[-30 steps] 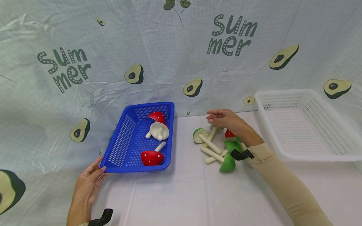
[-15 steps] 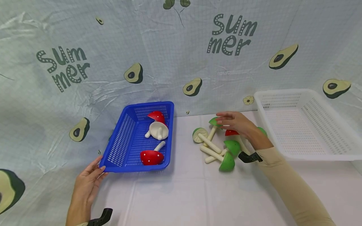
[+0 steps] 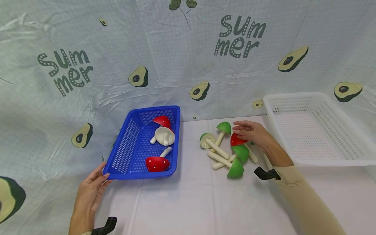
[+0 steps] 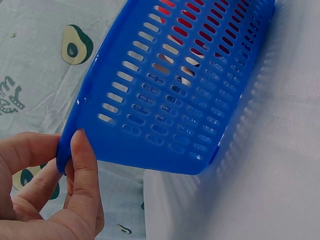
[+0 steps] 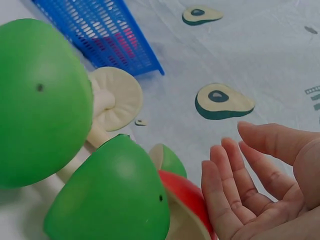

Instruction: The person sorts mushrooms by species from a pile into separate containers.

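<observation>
At its near left corner, the blue plastic basket (image 3: 141, 178) is pinched between the thumb and fingers of my left hand (image 3: 90, 193). The left wrist view shows this grip on the basket wall (image 4: 125, 146) close up. Several red toy mushrooms (image 3: 158, 164) lie inside the basket. My right hand (image 3: 253, 134), fingers loosely bent and holding nothing, hovers at a red-capped toy mushroom (image 3: 237, 140) in the loose pile. In the right wrist view its fingers overlap the edge of the red cap (image 5: 187, 192). Green-capped toy mushrooms (image 3: 236, 168) with cream stems lie around it.
A white plastic basket (image 3: 337, 162) with nothing in it stands at the right, beside my right forearm. Behind the table hangs a pale sheet (image 3: 173, 45) printed with avocados and lettering. White cloth (image 3: 188, 209) covers the table.
My right hand has moved right and slightly nearer, from above a green mushroom at the back of the pile to the red one. My left hand and the blue basket have stayed put.
</observation>
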A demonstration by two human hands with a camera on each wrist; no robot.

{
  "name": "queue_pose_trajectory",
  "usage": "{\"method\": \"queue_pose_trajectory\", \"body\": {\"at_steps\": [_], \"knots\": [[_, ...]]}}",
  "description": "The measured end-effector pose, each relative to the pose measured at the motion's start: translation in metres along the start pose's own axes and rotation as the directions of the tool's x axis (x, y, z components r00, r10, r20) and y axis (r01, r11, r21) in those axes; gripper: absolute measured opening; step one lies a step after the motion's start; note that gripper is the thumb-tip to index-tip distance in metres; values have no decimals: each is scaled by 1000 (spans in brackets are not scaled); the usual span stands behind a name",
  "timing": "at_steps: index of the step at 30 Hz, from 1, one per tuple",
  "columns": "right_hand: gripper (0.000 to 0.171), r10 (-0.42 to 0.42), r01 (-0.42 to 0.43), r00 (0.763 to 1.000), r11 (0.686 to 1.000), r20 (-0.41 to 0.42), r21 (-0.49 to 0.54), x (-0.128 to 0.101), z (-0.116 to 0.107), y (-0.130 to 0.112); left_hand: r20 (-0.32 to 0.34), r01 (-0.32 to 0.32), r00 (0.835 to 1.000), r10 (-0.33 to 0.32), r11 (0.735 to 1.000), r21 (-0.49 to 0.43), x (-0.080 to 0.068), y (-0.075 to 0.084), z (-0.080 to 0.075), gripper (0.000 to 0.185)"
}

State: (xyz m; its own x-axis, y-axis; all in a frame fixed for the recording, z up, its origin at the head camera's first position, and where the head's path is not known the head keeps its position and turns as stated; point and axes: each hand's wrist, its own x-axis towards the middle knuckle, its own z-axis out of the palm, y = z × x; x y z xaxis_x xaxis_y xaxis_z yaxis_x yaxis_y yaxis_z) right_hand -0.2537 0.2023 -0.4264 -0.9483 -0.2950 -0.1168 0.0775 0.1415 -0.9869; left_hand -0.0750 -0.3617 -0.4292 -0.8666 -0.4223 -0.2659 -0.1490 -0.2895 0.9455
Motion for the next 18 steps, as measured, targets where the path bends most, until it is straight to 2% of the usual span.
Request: {"method": "queue_pose_trajectory", "body": {"at_steps": [9, 18], "knots": [[50, -28, 22, 995, 998, -96, -62, -25, -3, 13, 7, -9, 1000, 9, 1000, 5, 0, 0, 1, 52], [51, -67, 67, 984, 998, -167, -6, -45, 4, 29, -4, -4, 1000, 4, 1000, 20, 1, 0, 1, 60]]}}
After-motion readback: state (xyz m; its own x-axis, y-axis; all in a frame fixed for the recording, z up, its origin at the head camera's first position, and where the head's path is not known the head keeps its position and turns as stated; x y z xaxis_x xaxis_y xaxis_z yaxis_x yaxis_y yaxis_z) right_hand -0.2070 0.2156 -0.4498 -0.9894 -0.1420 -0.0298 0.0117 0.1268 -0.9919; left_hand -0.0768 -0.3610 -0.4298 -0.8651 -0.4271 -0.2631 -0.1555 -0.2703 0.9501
